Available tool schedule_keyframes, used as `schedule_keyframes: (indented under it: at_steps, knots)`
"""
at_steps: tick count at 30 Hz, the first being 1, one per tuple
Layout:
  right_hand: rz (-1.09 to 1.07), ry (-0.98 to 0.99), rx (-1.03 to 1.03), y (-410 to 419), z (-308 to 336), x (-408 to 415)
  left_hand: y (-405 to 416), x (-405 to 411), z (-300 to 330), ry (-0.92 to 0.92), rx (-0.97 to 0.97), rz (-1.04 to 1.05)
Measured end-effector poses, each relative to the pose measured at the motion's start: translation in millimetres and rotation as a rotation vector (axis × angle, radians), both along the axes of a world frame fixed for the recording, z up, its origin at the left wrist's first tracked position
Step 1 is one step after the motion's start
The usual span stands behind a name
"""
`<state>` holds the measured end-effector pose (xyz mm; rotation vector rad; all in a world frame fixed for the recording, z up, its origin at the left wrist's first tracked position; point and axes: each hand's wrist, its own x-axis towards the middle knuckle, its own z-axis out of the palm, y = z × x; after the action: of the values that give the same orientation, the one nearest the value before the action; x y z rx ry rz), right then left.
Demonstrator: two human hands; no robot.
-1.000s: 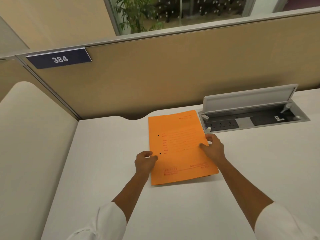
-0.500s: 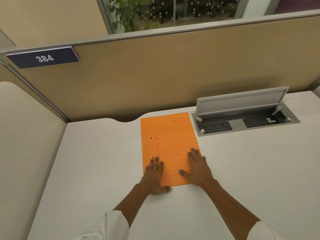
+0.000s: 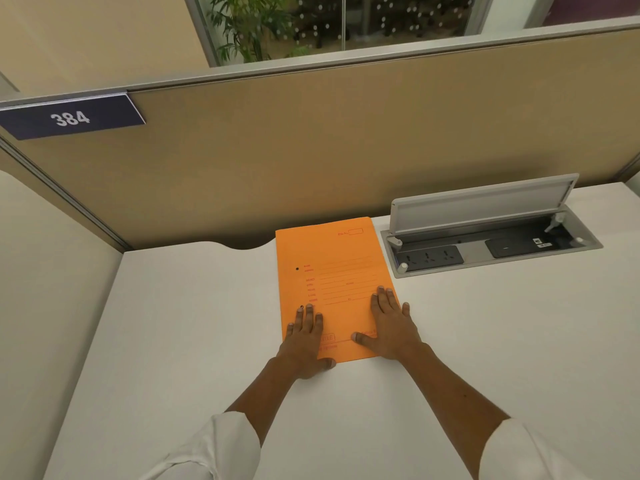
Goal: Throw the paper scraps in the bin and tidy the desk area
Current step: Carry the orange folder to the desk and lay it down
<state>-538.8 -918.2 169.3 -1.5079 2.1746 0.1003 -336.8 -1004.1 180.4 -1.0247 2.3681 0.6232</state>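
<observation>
So we've got the flat orange paper file folder [image 3: 334, 282] lying on the white table [image 3: 180, 323], long axis running away from us toward the tan partition panel [image 3: 311, 150]. Our left hand [image 3: 304, 341] sits on its near-left corner and our right hand [image 3: 391, 327] on the near-right, fingers [image 3: 381, 296] splayed flat, pressing, gripping nothing. The open grey socket box [image 3: 485, 237] is just right of it. Both hands look equally close; no scraps or bin in view.

Looking forward and down from head height, close over the desk [image 3: 485, 341], partition [image 3: 311, 150] crossing the upper frame, forearms entering from bottom.
</observation>
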Motion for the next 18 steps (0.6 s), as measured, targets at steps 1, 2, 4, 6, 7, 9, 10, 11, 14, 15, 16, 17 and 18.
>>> schedule_keyframes:
  at_steps: [1,2,4,6,7,9,10,11,14,15,16,17,18]
  knots:
    - [-0.005,-0.001,-0.002,-1.1,-0.8,-0.6,-1.7,-0.7,0.0,0.001,0.001,0.001]
    - [-0.009,-0.002,-0.003,-2.2,-1.5,-0.8,-3.2,-1.1,-0.2,0.002,0.002,0.001]
    - [-0.017,-0.005,-0.004,-4.2,-2.4,-1.0,-5.8,-1.5,-1.1,0.006,0.001,0.000]
    - [-0.023,-0.008,-0.003,-5.1,-2.6,-1.1,-7.7,-1.9,-2.3,0.010,-0.003,-0.002]
    - [-0.024,-0.008,-0.004,-5.2,-2.8,-1.0,-8.1,-2.0,-2.8,0.011,-0.005,-0.003]
    - [-0.026,-0.004,-0.003,-5.0,-3.2,-0.8,-8.8,-2.1,-4.0,0.013,-0.007,-0.005]
    - [-0.026,-0.003,0.000,-4.9,-3.2,-0.7,-8.9,-2.1,-4.5,0.015,-0.007,-0.003]
    - [-0.026,-0.002,0.004,-5.1,-3.1,-0.6,-9.1,-2.1,-5.2,0.017,-0.006,0.000]
    - [-0.024,-0.004,0.021,-5.8,-3.0,-0.7,-9.1,-2.7,-8.1,0.026,-0.003,0.013]
    - [-0.026,-0.004,0.028,-6.1,-3.0,-1.0,-8.9,-2.9,-9.0,0.034,-0.002,0.017]
    - [-0.027,-0.002,0.035,-6.4,-2.8,-1.0,-8.6,-2.8,-9.3,0.044,-0.003,0.022]
    - [-0.027,0.001,0.041,-6.8,-2.1,-0.9,-8.3,-2.6,-9.2,0.057,-0.004,0.028]
    - [-0.027,0.003,0.044,-7.1,-1.2,-1.1,-8.0,-2.3,-9.0,0.071,-0.007,0.034]
